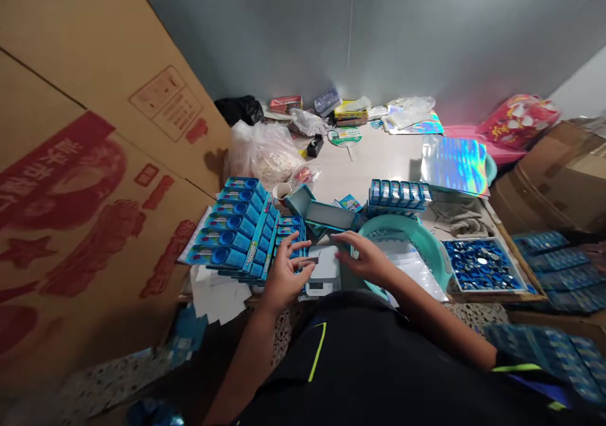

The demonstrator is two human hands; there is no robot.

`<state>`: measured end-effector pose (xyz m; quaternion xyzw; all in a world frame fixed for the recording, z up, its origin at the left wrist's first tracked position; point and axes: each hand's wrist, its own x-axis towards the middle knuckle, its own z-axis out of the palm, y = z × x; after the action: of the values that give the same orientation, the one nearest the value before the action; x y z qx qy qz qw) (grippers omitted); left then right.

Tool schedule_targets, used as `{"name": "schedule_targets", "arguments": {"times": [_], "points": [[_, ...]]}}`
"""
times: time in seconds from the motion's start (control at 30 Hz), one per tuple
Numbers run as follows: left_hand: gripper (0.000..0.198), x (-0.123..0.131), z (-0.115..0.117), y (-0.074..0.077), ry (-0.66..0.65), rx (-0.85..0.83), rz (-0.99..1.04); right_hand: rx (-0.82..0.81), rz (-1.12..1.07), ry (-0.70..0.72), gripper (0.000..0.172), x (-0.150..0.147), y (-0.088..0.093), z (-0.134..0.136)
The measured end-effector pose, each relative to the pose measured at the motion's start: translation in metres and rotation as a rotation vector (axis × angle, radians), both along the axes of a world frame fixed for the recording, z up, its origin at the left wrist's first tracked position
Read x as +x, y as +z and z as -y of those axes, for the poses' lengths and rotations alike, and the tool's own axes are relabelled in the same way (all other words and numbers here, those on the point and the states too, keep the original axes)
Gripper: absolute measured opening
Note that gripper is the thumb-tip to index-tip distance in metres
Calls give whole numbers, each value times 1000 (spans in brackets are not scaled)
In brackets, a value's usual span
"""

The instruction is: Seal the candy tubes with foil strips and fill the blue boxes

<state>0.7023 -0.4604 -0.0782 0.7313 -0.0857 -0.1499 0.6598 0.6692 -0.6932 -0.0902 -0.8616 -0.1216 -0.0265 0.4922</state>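
My left hand [285, 276] is spread, with its fingertips beside a small white plastic device [324, 271] and just above several blue packaged items [296, 249]. A small grey strip shows near its thumb. My right hand [365, 259] reaches in from the right, its fingers at the device's upper edge. Neither hand clearly grips anything. Long rows of blue boxed products [231, 230] stand to the left of my left hand. Part of the device is hidden behind my hands.
A teal basin [428, 249] holding white sheets sits to the right, beside a tray of round blue pieces [483, 265]. Holographic film [454, 164], plastic bags [262, 153] and an open teal box [322, 214] lie on the table. Cardboard [108, 180] walls the left.
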Motion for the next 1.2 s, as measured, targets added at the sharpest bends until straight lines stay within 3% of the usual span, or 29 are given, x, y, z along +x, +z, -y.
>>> {"name": "schedule_targets", "arguments": {"times": [0.13, 0.23, 0.37, 0.53, 0.7, 0.83, 0.9, 1.0, 1.2], "points": [[80, -9, -10, 3, 27, -100, -52, 218, -68, 273, 44, 25, 18, -39], [75, -15, -20, 5, 94, -143, -84, 430, -291, 322, 42, 35, 13, -49], [74, -20, -29, 3, 174, -205, -143, 606, -537, 248, 45, 36, 3, -54], [64, -16, -34, -3, 232, -147, -200, 611, -549, 145, 42, 32, -1, -58], [66, -16, -39, -3, 438, -279, -329, 804, -543, -35, 43, 30, 1, -54], [59, -26, -30, -3, 301, -345, -524, 880, -463, -98, 37, 23, 8, -58], [59, -30, -21, -5, 256, -323, -476, 934, -432, -108, 34, 18, 10, -65], [54, -31, -10, -7, 291, -268, -273, 1002, -438, -115, 48, 10, 10, -78], [34, -22, -4, -8, 301, -210, -164, 953, -545, -109, 54, 4, 1, -85]]}}
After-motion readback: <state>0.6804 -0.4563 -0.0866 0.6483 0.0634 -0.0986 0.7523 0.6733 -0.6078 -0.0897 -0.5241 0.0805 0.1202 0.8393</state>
